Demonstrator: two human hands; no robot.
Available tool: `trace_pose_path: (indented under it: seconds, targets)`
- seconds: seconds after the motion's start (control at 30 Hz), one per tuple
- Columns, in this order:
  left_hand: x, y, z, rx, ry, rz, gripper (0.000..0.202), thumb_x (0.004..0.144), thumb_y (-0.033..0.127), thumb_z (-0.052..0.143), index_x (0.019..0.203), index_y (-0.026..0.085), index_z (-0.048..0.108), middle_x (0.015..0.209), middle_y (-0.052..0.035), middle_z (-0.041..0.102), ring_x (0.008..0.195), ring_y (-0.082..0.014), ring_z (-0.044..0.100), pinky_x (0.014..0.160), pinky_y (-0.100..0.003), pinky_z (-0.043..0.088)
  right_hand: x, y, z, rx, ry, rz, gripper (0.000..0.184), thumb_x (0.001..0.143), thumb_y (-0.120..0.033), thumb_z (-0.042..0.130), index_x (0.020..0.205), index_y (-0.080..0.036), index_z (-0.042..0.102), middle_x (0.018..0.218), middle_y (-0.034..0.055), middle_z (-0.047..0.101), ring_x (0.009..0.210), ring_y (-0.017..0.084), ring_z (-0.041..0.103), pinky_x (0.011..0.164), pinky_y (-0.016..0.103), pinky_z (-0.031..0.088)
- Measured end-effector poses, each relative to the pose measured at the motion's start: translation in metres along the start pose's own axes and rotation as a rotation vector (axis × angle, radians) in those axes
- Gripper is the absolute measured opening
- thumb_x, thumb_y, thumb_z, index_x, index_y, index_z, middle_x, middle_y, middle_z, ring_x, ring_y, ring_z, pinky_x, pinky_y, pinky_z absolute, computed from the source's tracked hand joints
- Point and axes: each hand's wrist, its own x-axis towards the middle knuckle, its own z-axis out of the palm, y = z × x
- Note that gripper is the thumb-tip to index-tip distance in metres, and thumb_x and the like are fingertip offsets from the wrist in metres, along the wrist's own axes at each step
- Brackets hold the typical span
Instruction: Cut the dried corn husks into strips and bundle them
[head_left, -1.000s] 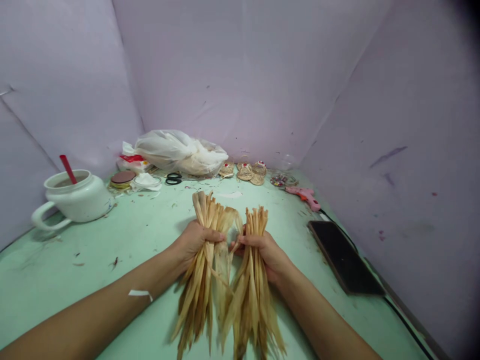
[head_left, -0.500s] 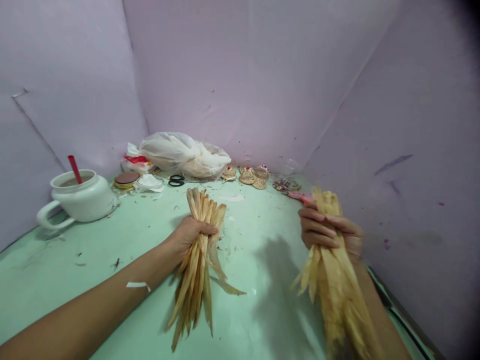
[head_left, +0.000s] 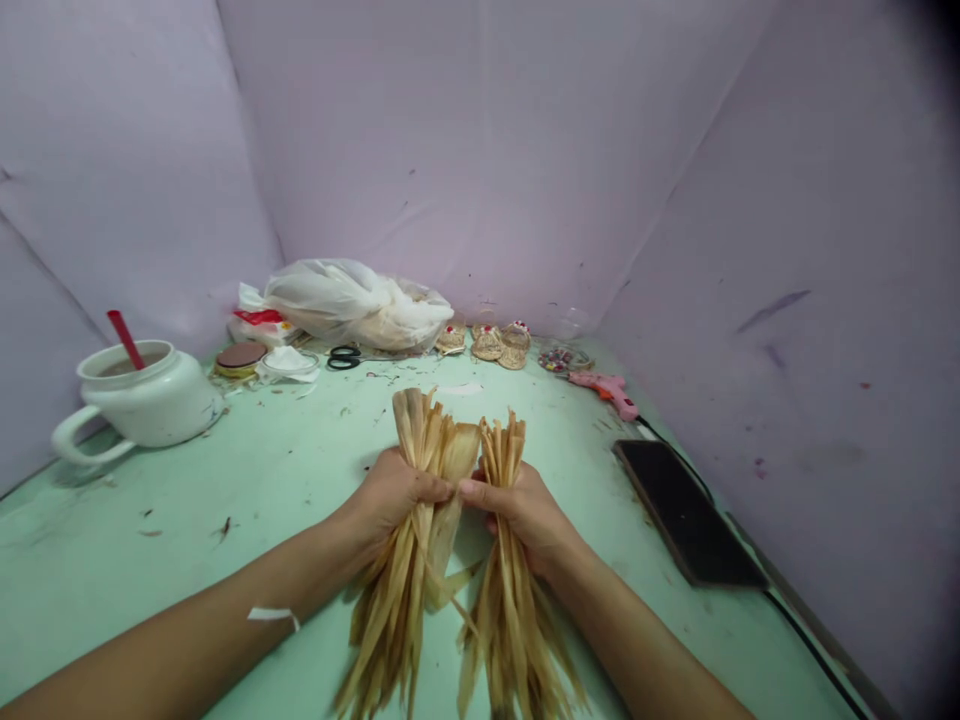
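Note:
My left hand (head_left: pixel 391 492) is closed round a bundle of dried tan husk strips (head_left: pixel 411 560) that fans out toward me over the green table (head_left: pixel 225 480). My right hand (head_left: pixel 525 510) grips a second, narrower bundle of dried strips (head_left: pixel 507 600) right beside it. The two bundles stand side by side, their cut tops pointing away from me, and my thumbs nearly touch between them.
A white pot with a red stick (head_left: pixel 139 400) stands at the left. At the back lie a plastic bag (head_left: pixel 352 305), black scissors (head_left: pixel 343 357), small woven pieces (head_left: pixel 495 342), beads (head_left: pixel 559 360) and a pink glue gun (head_left: pixel 609 390). A dark tablet (head_left: pixel 686 510) lies at the right.
My right hand swung out to the right with its bundle lifted, then came back beside the left hand. The left hand kept its bundle over the middle of the table.

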Motion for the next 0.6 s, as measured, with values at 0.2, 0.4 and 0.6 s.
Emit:
trace_pose_path:
  seconds: [0.2, 0.4, 0.6]
  targets:
    - [-0.0004, -0.0029, -0.0001, -0.055, -0.068, -0.02, 0.037, 0.045, 0.009, 0.066, 0.082, 0.007, 0.064, 0.069, -0.0094, 0.067, 0.063, -0.0254, 0.063, 0.062, -0.039, 0.05, -0.001, -0.0044, -0.0023, -0.023, 0.056, -0.017, 0.023, 0.05, -0.018, 0.068, 0.069, -0.014, 0.057, 0.053, -0.0045, 0.051, 0.043, 0.007, 0.04, 0.038, 0.02, 0.029]
    - [0.0021, -0.0028, -0.0004, -0.041, -0.074, -0.009, 0.032, 0.042, 0.008, 0.068, 0.074, 0.007, 0.065, 0.064, -0.0078, 0.066, 0.06, -0.0229, 0.062, 0.059, -0.035, 0.05, -0.0029, -0.0046, 0.0012, -0.068, 0.041, -0.037, 0.024, 0.051, -0.02, 0.069, 0.072, -0.013, 0.059, 0.055, -0.0026, 0.053, 0.044, 0.007, 0.041, 0.038, 0.019, 0.029]
    - [0.0024, -0.0066, -0.001, -0.024, -0.053, -0.006, 0.037, 0.044, 0.009, 0.067, 0.081, 0.007, 0.065, 0.068, -0.009, 0.068, 0.063, -0.0261, 0.064, 0.06, -0.038, 0.051, -0.0024, -0.0019, 0.0031, -0.084, 0.033, -0.036, 0.028, 0.051, -0.019, 0.067, 0.078, -0.013, 0.06, 0.059, -0.0011, 0.057, 0.045, 0.009, 0.044, 0.038, 0.02, 0.032]
